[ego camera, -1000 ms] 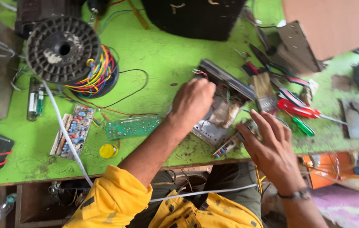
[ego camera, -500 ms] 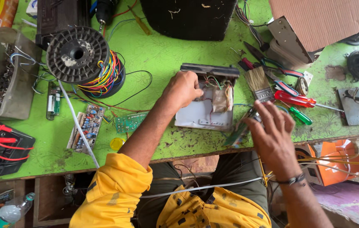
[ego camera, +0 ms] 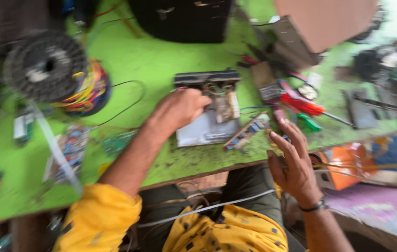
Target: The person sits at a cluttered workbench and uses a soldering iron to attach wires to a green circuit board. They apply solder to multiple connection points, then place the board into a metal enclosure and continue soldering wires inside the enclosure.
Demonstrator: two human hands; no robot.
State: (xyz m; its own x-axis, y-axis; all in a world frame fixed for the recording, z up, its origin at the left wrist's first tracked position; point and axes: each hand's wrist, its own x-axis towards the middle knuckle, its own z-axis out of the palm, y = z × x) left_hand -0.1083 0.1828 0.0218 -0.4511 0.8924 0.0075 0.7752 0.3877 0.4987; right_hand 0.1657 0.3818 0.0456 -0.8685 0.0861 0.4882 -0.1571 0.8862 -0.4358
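Currently, hands are working at an opened electronic unit [ego camera: 210,116] on a worn green table [ego camera: 161,60].

The left hand [ego camera: 180,108] is curling over the unit's exposed innards, knuckles bent; blur is hiding whether its grip is pinching anything, so I cannot tell. The unit is lying near the table's front edge: a flat pale metal chassis, a dark ribbed bar along its far side, tangled wires within. The right hand [ego camera: 294,161] is hovering at the table's edge, fingers spread, grip released, just beside a narrow circuit strip [ego camera: 247,132]. A round dark ribbed spool [ego camera: 44,65] is sitting against a coil of multicoloured wire [ego camera: 88,91]. Red and green tool handles [ego camera: 303,109] are lying to the right.
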